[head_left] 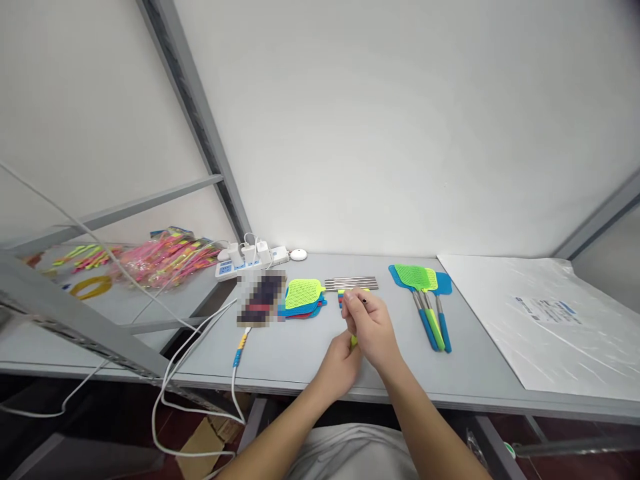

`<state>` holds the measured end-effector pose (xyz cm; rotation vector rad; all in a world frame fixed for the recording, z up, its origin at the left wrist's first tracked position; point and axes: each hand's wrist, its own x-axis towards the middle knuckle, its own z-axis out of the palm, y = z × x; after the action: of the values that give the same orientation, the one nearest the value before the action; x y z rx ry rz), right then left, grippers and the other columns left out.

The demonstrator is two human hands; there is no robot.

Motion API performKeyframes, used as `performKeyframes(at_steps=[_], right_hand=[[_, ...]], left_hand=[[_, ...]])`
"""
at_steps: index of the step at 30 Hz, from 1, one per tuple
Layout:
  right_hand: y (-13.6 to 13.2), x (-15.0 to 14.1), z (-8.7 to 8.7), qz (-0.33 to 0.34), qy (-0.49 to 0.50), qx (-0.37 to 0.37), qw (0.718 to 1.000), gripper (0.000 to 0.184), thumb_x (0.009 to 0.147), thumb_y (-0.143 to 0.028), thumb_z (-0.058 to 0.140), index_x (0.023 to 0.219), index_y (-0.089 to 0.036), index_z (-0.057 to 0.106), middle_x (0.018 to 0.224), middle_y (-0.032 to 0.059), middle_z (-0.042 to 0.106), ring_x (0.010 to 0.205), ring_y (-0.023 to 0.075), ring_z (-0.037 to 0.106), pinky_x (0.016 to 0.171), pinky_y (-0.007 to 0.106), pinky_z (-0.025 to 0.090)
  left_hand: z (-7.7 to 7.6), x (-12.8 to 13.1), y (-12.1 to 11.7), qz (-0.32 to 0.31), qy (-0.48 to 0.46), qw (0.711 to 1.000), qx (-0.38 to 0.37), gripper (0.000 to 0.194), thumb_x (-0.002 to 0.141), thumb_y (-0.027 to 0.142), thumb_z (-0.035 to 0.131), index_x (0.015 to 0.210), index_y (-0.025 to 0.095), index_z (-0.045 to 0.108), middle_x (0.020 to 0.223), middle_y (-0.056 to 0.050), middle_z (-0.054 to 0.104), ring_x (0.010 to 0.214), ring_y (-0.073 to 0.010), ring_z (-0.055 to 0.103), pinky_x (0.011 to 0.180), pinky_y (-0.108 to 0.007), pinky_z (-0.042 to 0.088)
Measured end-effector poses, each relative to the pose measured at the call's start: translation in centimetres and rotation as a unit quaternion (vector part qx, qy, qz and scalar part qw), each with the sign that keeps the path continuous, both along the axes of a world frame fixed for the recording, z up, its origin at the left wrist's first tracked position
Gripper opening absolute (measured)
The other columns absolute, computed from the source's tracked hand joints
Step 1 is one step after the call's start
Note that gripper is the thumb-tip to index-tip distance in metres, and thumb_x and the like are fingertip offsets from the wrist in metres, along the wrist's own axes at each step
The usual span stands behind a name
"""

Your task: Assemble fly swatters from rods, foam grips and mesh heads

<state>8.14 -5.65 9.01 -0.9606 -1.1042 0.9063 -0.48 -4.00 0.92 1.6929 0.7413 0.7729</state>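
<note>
My left hand [341, 365] is closed around a yellow-green fly swatter handle [354, 341], mostly hidden by the fingers. Just above it, my right hand [371, 328] is closed on a thin metal rod [365, 301]; only its dark end pokes out. Behind the hands lie several metal rods [351, 284] side by side. Partly covered by my right hand are coloured handles [341, 300]. To the left, loose swatter heads [304, 295] are stacked, yellow-green over blue and red. Several whole fly swatters [425, 297] in blue and green lie to the right.
A phone-like object [261, 300], blurred out, lies left of the heads, its cable trailing over the table edge. Behind it is a power strip [240, 268] with chargers. A white wrapped sheet [540, 327] covers the right side. A metal shelf post [100, 333] stands left.
</note>
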Motion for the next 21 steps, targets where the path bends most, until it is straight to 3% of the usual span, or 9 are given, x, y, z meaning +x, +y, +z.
performKeyframes(at_steps=[8,21], right_hand=[[0.6,-0.3,-1.3,-0.016,-0.040,0.004,0.999,0.045,0.094,-0.049,0.046,0.060,-0.021,0.038,0.054,-0.0056,0.034,0.050,0.0096,0.028,0.048,0.025,0.023],[0.4,-0.5,-2.9,-0.012,-0.066,-0.012,0.998,0.039,0.097,-0.045,0.043,0.066,-0.021,0.039,0.061,-0.0047,0.036,0.057,0.0107,0.031,0.052,0.025,0.026]], left_hand=[[-0.2,-0.2,0.2,-0.007,-0.014,1.000,-0.011,0.024,0.090,0.023,0.043,0.097,0.012,0.063,0.084,-0.004,0.065,0.079,-0.0186,0.056,0.074,-0.030,0.048],[-0.8,-0.4,0.3,-0.002,-0.009,0.999,-0.031,0.025,0.092,0.023,0.045,0.107,0.013,0.063,0.100,-0.008,0.066,0.093,-0.0212,0.056,0.080,-0.030,0.048]])
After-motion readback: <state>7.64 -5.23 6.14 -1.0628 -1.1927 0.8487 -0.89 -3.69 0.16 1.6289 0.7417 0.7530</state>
